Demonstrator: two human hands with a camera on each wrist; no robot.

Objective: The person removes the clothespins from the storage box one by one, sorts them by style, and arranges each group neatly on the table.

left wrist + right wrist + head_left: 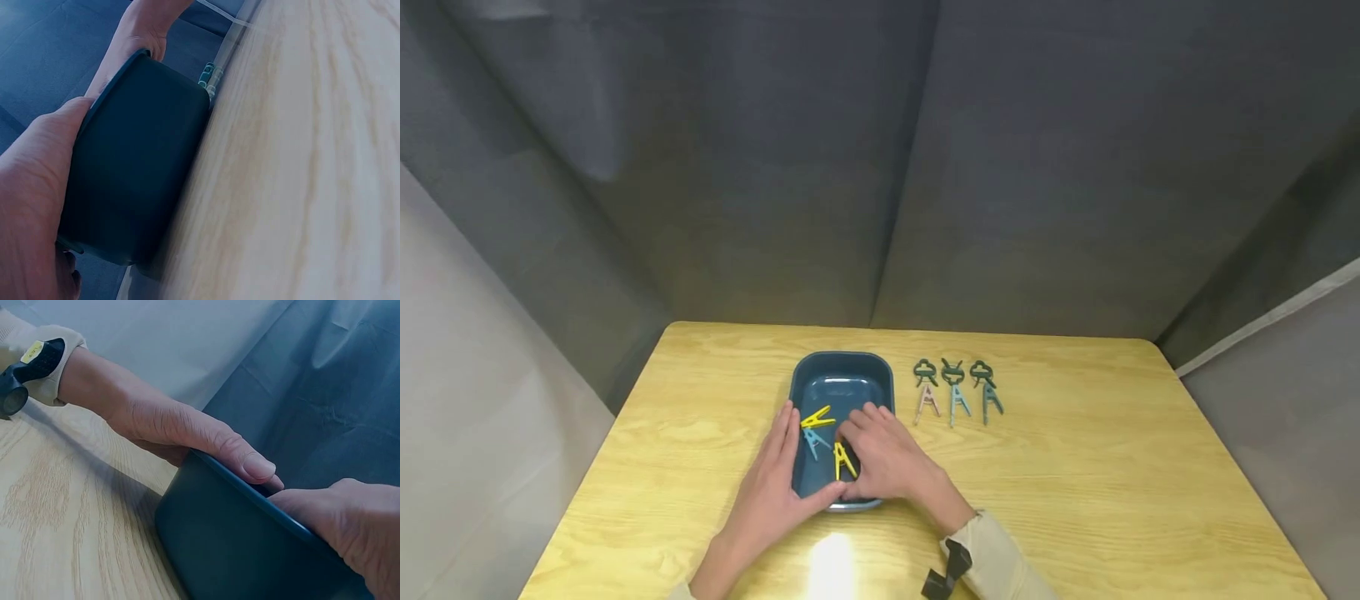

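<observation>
A dark blue tub (842,375) stands on the wooden tabletop (1075,483), and both hands are at its near end. Inside the tub lie a yellow clip (817,417) toward its left wall, a light blue clip (815,440) just nearer than that one, and a second yellow clip (844,460) by the near wall.

The right hand (887,454) reaches down into the tub from its right side, knuckles up and fingers bent inward; its fingertips are at the second yellow clip, but whether they grasp it or only touch it cannot be told from the head view. The right wrist view shows only the tub's outer wall (237,544).

The left hand (771,487) lies along the tub's left wall, fingers straight and pointing away from the person, with the thumb wrapped round the near rim; it steadies the tub rather than clenching. In the left wrist view the palm (31,200) presses against the tub's wall (131,175).

To the right of the tub, well apart from both hands, three clips lie in a row: pink (927,387), light blue (955,392) and dark teal (987,387).
</observation>
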